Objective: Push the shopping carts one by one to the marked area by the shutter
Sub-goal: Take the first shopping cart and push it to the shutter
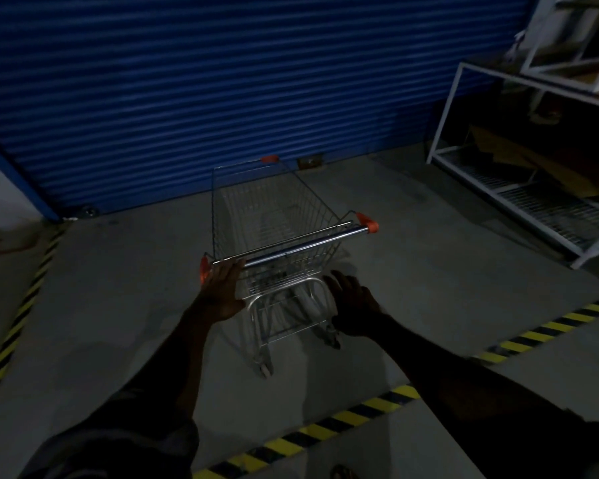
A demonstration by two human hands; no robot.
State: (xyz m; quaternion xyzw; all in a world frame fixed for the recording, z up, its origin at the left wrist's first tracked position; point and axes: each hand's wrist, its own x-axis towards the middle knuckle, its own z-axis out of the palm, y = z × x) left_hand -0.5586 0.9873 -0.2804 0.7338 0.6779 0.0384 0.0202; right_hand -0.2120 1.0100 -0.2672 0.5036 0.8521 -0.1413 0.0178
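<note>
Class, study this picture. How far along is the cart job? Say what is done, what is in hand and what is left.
Done: one cart stands inside the striped floor tape, close to the blue shutter. In hand: the left hand touches the handle with straight fingers; the right hand is open, off it. Left: no other cart shows, so how many remain cannot be told.

cart (274,216): silver wire, orange corner caps, basket empty, upright on wheels | handle (301,247) at near end, nose close to shutter (222,81) | shutter: blue, ribbed, fully down | marked area (118,288): grey floor edged by yellow-black tape (343,418), cart inside
</note>
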